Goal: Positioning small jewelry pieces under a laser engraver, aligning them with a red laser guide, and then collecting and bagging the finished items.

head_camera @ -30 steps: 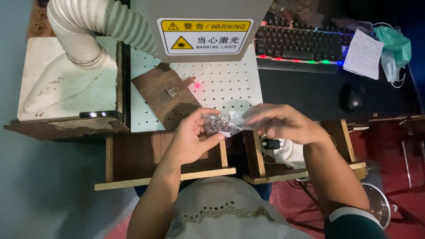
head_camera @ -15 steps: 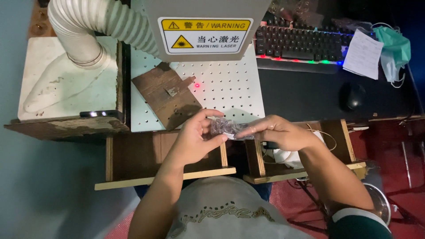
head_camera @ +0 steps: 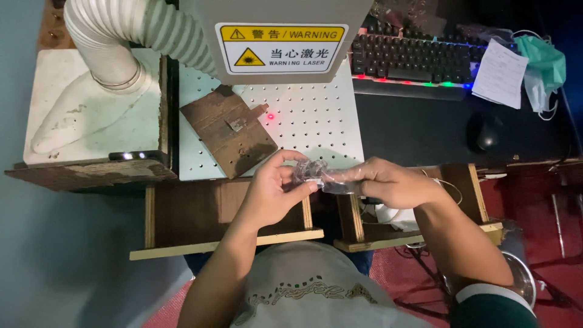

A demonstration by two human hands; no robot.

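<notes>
A small clear plastic bag point(head_camera: 322, 176), crumpled and glinting, was held between the two hands just above the near edge of the perforated white work plate point(head_camera: 316, 130). Something small seemed to sit inside the bag, but it was too blurred to tell what. The left hand point(head_camera: 273, 191) was closed on the bag's left end, thumb and fingertips pinched together around the plastic. The right hand point(head_camera: 388, 182) gripped the bag's right end, its fingers curled over the film so that the bag stretched between the two grips.

Just beyond the grip and to its left, a worn brown wooden board point(head_camera: 228, 130) lay tilted on the plate, with a small metal piece point(head_camera: 235, 124) on top of it. A red laser dot point(head_camera: 270, 116) glowed on the plate beside the board, straight ahead of the left hand. Farther ahead hung the grey laser head point(head_camera: 279, 36) with a yellow warning label, and a white ribbed exhaust hose point(head_camera: 121, 36) curved away to its left. Below the hands were two open wooden trays point(head_camera: 218, 209), one under each wrist. Well off to the right of the grip lay a backlit keyboard point(head_camera: 419, 61), a black mouse point(head_camera: 486, 130), a sheet of paper point(head_camera: 501, 73) and a green face mask point(head_camera: 543, 61).
</notes>
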